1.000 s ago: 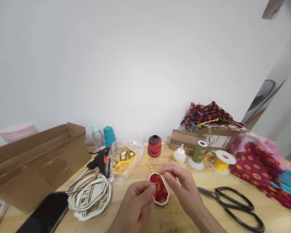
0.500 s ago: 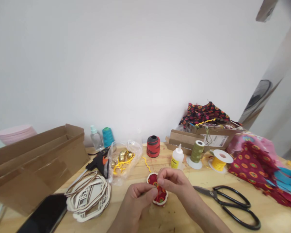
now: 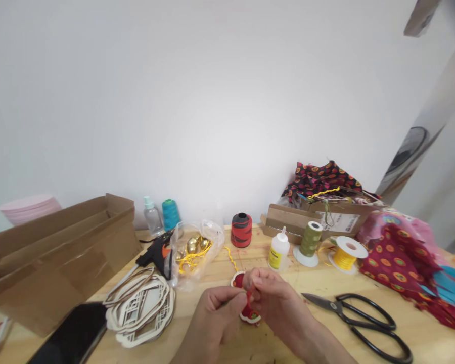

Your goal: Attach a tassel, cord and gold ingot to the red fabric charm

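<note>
While my left hand and right hand clamp thin red thread, loose slack could snag on the white-rimmed red fabric piece beneath.

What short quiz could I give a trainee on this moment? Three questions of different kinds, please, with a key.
1. True or false: the scissors lie to the right of the right hand.
2. Which stands between the white bottle and the yellow spool? A) teal cone B) olive-green spool C) red-and-black cone
3. Fill in the colour: the strand between the left hand and the right hand is ____.

Key: 1. True; 2. B; 3. Red
</note>
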`<state>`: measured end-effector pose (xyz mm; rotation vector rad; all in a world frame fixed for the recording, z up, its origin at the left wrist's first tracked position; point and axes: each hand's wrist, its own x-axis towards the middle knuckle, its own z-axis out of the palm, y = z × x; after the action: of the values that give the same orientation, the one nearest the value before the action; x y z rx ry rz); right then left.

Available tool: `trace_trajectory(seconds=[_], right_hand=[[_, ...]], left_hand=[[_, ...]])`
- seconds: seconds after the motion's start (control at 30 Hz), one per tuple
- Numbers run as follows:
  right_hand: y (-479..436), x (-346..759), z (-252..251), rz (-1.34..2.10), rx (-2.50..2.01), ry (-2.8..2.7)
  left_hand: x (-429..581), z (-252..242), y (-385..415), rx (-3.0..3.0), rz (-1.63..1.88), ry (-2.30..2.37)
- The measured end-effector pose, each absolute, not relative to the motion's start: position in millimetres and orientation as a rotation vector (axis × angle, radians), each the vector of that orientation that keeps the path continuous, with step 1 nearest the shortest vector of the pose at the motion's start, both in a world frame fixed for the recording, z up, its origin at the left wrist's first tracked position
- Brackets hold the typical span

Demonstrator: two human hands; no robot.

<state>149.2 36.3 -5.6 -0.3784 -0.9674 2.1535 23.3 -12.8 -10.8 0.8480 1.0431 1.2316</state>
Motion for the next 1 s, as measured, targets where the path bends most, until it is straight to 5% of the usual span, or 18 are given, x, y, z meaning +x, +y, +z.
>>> trace_trajectory(seconds=[1.0], right_hand=[[32.3, 148.1, -9.6, 2.146, -0.208, -0.999]], left_hand=[[24.0, -11.0, -14.2, 0.682, 1.309, 0.935]])
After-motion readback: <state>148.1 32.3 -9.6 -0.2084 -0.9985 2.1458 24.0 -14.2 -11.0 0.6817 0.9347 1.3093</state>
